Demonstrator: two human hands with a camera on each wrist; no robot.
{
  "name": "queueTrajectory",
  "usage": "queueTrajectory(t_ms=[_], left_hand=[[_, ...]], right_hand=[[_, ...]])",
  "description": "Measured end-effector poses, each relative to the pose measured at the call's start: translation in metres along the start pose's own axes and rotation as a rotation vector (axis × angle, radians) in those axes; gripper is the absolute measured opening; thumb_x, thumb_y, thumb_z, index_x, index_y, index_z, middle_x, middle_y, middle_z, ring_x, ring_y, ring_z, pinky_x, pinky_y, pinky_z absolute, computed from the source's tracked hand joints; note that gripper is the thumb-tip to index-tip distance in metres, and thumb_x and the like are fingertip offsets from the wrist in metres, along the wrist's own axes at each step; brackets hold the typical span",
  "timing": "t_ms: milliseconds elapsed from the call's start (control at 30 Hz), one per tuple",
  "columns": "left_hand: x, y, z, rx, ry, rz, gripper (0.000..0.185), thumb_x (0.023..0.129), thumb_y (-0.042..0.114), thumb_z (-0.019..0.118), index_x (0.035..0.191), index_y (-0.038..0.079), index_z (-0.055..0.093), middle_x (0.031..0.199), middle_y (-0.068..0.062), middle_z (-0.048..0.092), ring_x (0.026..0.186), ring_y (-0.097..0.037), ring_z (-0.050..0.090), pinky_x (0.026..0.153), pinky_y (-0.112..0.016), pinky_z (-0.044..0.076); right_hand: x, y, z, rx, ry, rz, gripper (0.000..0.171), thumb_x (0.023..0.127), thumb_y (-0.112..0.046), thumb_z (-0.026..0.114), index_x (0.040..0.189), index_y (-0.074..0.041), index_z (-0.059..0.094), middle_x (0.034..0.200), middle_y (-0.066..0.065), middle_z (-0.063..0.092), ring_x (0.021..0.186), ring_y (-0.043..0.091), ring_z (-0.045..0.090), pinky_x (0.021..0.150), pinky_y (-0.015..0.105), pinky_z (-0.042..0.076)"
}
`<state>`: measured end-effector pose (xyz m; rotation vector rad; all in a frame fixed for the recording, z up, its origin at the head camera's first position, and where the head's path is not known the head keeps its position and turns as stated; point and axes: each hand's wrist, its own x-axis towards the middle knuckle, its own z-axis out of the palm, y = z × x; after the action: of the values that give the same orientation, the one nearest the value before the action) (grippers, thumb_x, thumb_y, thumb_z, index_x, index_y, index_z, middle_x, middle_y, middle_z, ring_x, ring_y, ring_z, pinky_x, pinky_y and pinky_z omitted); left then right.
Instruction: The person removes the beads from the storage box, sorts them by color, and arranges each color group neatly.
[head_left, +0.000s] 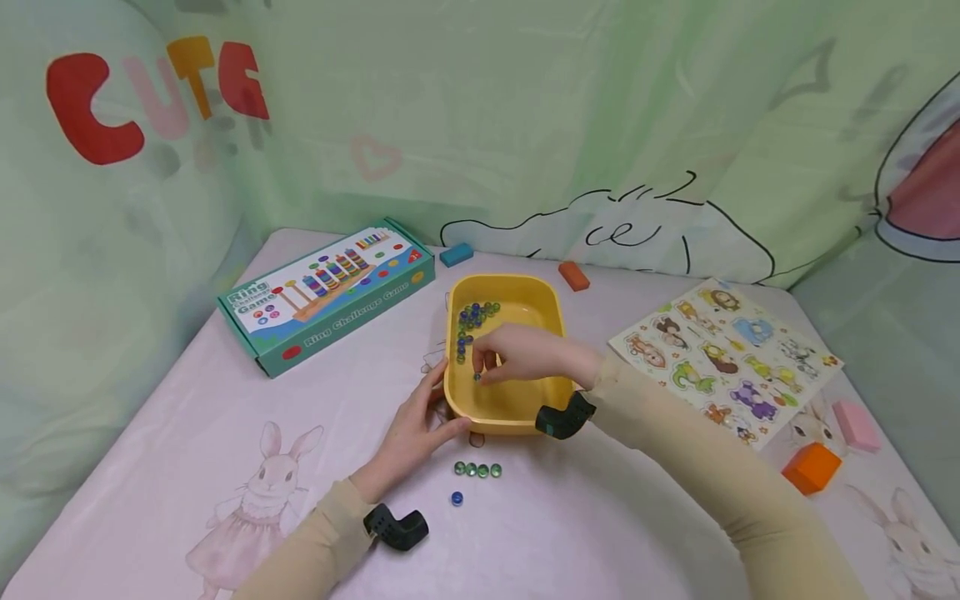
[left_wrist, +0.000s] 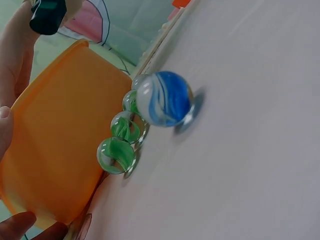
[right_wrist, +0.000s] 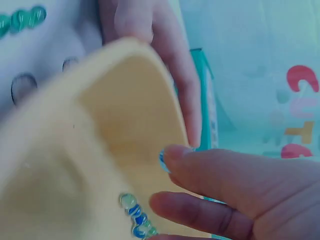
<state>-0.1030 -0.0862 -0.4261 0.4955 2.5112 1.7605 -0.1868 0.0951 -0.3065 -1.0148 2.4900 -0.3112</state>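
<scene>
A yellow plastic tub (head_left: 507, 429) stands on the table, with several green and blue marbles (head_left: 474, 317) gathered along its left side. My left hand (head_left: 412, 429) holds the tub's near left corner, thumb at the front and fingers along the outer side wall. Inside the tub, my right hand (head_left: 517, 352) pinches a blue marble (right_wrist: 164, 161) between thumb and finger, low over the floor. In front of the tub sits a row of several green marbles (head_left: 477, 470). Nearer to me lies a single blue marble (left_wrist: 167, 99).
A green ring game box (head_left: 337, 292) lies at the back left. Blue (head_left: 457, 254) and red-orange (head_left: 573, 276) blocks lie behind the tub. To the right are a sheet of animal pictures (head_left: 723, 358), an orange block (head_left: 812, 467) and a pink block (head_left: 857, 425).
</scene>
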Motion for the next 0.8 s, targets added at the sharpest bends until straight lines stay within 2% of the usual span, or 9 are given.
queueTrajectory(t_ms=[300,533,800], left_hand=[[-0.002,0.001,0.0,0.005,-0.007,-0.02,0.083,0.083,0.035,0.068,0.148,0.03,0.015,0.146,-0.003,0.036,0.126,-0.021,0.046,0.107,-0.042,0.034],[-0.001,0.001,0.0,0.008,0.009,0.013,0.083,0.083,0.033,0.068,0.149,0.025,0.017,0.145,-0.008,0.038,0.125,-0.024,0.047,0.107,-0.045,0.032],[0.0,0.0,0.0,0.007,0.005,0.013,0.084,0.083,0.034,0.068,0.149,0.027,0.016,0.148,-0.004,0.033,0.126,-0.023,0.046,0.108,-0.044,0.032]], right_hand=[[-0.033,-0.01,0.013,0.05,0.136,-0.003,0.009,0.085,-0.024,0.067,0.09,-0.016,0.063,0.071,-0.008,0.055,0.065,0.008,0.047,0.06,0.02,0.041],[-0.058,-0.018,0.03,0.076,0.26,-0.04,0.013,0.083,-0.022,0.069,0.091,-0.014,0.063,0.069,-0.01,0.054,0.06,0.004,0.044,0.055,0.018,0.041],[-0.08,-0.031,0.052,0.088,0.289,-0.097,0.009,0.082,-0.016,0.069,0.09,-0.016,0.064,0.071,-0.013,0.059,0.06,-0.001,0.047,0.057,0.015,0.044]])
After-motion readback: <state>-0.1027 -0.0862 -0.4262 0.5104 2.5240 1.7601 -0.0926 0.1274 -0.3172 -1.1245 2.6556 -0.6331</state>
